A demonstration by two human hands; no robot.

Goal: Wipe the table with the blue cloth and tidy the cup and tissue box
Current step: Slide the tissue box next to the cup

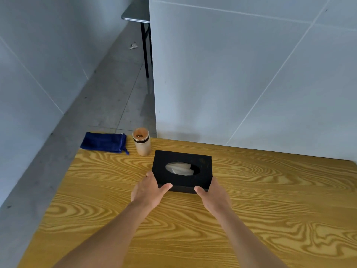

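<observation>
Head view. Both arms reach forward over a wood-grain table [251, 219].

Black tissue box [182, 170] sits toward the far edge, roughly mid-width, white tissue showing in its oval slot. Left hand [147, 189] holds the box's near-left corner: thumb laid along the near face, fingers round the left end. Right hand [213, 194] holds the near-right corner the same way, thumb on the near face, fingers hidden behind the right end. Cannot tell whether the box is lifted or resting; it looks flat on the surface.

Tan cup [142, 142] stands upright at the far edge, just left of the box and apart from it. Small bits inside, too small to name.

Blue cloth [104, 142] lies bunched at the far-left corner, partly overhanging the edge, just beside the cup, untouched.

Progress, as judged: tidying of the tissue box is in hand. No sign either way that the top has been wiped. Wiping and final placement of the cup may remain.
</observation>
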